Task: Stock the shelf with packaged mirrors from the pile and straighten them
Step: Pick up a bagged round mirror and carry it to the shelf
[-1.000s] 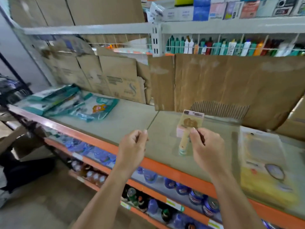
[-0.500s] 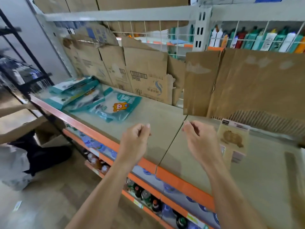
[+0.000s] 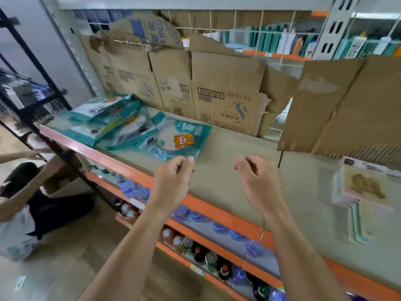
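A pile of teal packaged mirrors [image 3: 121, 124] lies at the left end of the grey shelf [image 3: 227, 170]; the nearest pack [image 3: 180, 137] shows a cartoon figure and lies flat. My left hand [image 3: 173, 181] hovers just in front of that pack, fingers curled, holding nothing. My right hand [image 3: 258, 183] hangs over the shelf's middle, fingers loosely curled and empty. A small stack of pink and beige packaged hand mirrors [image 3: 364, 192] rests on the shelf at the right, well apart from my right hand.
Flattened cardboard [image 3: 227, 90] lines the back of the shelf. The orange shelf edge [image 3: 217, 209] runs below my hands, with bottles [image 3: 206, 255] on the lower shelves. A crouching person [image 3: 26, 203] is at the lower left by a black rack [image 3: 39, 88].
The view has swung left. My right hand let go of the small hand-mirror pack, which now lies at the right. Both hands have moved toward the teal pile.
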